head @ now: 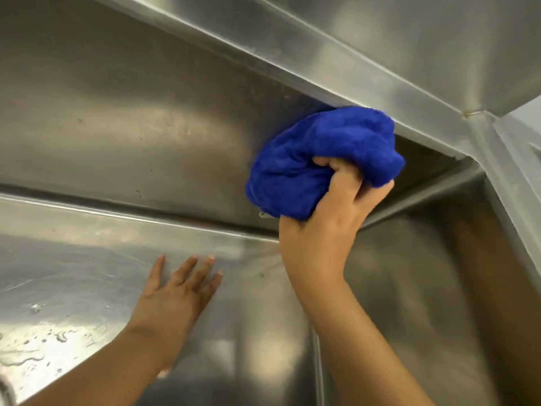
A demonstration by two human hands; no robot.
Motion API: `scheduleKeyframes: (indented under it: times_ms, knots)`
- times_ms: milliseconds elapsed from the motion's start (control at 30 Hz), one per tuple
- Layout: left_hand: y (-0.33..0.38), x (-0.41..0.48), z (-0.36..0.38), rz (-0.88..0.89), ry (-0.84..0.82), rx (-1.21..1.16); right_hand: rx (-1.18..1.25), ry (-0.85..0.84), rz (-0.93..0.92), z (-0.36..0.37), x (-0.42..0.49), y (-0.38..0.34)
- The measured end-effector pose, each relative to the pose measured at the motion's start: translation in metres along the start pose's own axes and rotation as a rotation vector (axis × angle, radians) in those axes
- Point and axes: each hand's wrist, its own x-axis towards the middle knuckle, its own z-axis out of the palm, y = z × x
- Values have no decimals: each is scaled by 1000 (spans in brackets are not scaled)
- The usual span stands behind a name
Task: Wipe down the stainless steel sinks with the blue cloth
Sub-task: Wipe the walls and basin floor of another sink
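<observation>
A bunched blue cloth (pixel 322 159) presses against the far wall of the stainless steel sink (pixel 131 127), just under the wall's upper ledge. My right hand (pixel 325 227) grips the cloth from below, fingers dug into its folds. My left hand (pixel 178 291) lies flat with fingers spread on the wet sink floor at lower left and holds nothing.
A steel ledge (pixel 336 57) runs diagonally above the cloth. A step (pixel 117 212) runs along the base of the far wall. At right, a steel rim (pixel 509 177) borders the sink's corner. Water drops and streaks (pixel 44 332) cover the sink floor at left.
</observation>
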Motion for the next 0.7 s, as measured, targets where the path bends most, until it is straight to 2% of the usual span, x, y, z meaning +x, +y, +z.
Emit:
scheduleKeyframes:
  times_ms: [67, 167, 267, 333, 433, 467, 533, 600, 700]
  knots:
    - [1, 0, -1, -6, 11, -32, -98, -116, 10, 11, -13, 14]
    - [3, -1, -2, -10, 44, -84, -119, -386, 203, 38, -57, 44]
    - [4, -1, -4, 0, 42, -73, -282, -526, 122, 41, -80, 45]
    - [3, -1, -2, -8, 45, -64, -224, -482, 105, 30, -69, 36]
    - [5, -3, -3, -2, 14, -32, -97, -146, -16, 7, -26, 7]
    - [5, -4, -4, 0, 6, -28, -69, -87, -32, 4, -13, 1]
    - [5, -6, -6, -1, 4, -31, -30, -91, -27, 9, -2, -2]
    - [6, -7, -6, -12, 0, -41, -84, -210, -34, 25, -23, 9]
    - [8, -3, -5, -42, 19, -71, -289, -551, -65, 50, -75, 37]
